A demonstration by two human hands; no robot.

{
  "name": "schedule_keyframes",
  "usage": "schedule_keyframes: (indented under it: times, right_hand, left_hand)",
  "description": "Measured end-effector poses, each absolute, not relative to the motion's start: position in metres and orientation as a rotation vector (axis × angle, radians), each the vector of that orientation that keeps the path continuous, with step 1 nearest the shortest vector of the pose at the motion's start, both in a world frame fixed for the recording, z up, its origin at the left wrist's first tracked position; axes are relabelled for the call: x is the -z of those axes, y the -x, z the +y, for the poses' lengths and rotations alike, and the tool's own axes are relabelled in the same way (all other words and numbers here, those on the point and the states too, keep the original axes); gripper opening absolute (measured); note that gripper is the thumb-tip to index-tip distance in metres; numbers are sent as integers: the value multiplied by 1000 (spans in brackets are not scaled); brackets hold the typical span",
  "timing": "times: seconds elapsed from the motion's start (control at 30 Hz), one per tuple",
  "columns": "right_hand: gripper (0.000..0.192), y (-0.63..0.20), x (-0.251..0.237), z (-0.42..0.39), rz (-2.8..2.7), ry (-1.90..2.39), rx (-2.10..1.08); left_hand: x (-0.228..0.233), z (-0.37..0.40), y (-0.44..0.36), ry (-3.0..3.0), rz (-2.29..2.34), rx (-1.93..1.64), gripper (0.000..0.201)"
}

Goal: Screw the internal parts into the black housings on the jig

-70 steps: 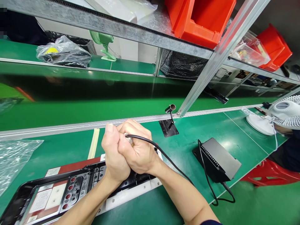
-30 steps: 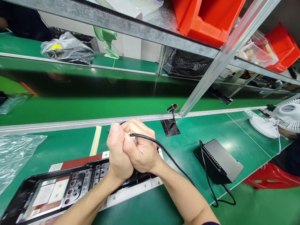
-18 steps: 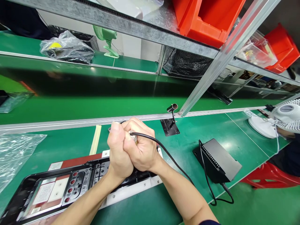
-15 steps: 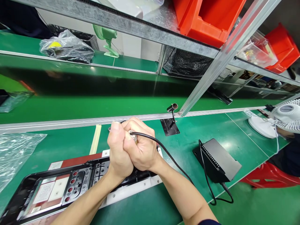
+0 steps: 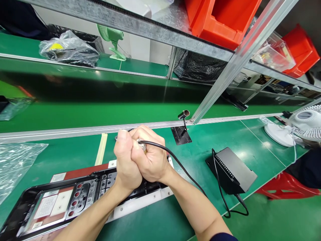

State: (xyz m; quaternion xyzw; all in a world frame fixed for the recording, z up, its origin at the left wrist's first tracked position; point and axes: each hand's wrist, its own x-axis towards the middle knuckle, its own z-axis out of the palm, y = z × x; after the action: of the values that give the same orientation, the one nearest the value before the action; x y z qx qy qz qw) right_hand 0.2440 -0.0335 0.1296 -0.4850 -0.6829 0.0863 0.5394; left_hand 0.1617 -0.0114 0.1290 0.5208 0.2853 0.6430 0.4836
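My left hand (image 5: 127, 164) and my right hand (image 5: 151, 157) are clasped together, both closed around a corded hand tool (image 5: 142, 146). Only its metallic end shows, with a black cable (image 5: 173, 154) running out to the right; my fingers hide the rest, so its exact kind cannot be told. Below my hands lies a long black plastic frame (image 5: 82, 198) with ribs and holes, seated in a brown and white fixture (image 5: 136, 205). My hands cover part of the frame, and the tool's tip is out of sight.
Right of my hands stands a small black tube holder (image 5: 184, 115) on a flat plate. Farther right are a black box (image 5: 234, 170) with a cord and a white fan (image 5: 281, 134). A metal post (image 5: 220, 80) rises behind. Plastic film (image 5: 20, 164) lies at left; red bins (image 5: 220, 25) sit overhead.
Both hands keep the same clasp on the tool above the frame. The whole view has shifted very slightly; nothing is let go or taken up.
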Motion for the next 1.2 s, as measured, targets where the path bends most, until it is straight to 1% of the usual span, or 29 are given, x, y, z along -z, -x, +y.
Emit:
schedule_keyframes:
  times: [0.23,0.43,0.57,0.7,0.83,1.2]
  right_hand:
    - [29,-244,-130,-34,-1596,1139,-256]
    - [37,-244,-131,-34,-1544,1080,-248]
    - [33,-244,-130,-33,-1563,1088,-224]
    - [29,-243,-129,-33,-1557,1063,-216]
    - [29,-243,-129,-33,-1549,1024,-208]
    - [28,-242,-129,-33,-1534,1029,-229]
  left_hand:
    - [-130,-13,-161,-1297,637,-1489,65]
    - [-128,-11,-162,-1292,629,-1476,66]
    - [-126,-10,-162,-1272,615,-1468,68]
    - [-126,-11,-161,-1261,587,-1432,65]
    - [-126,-10,-161,-1264,571,-1393,68]
    - [-123,-10,-161,-1268,578,-1472,63]
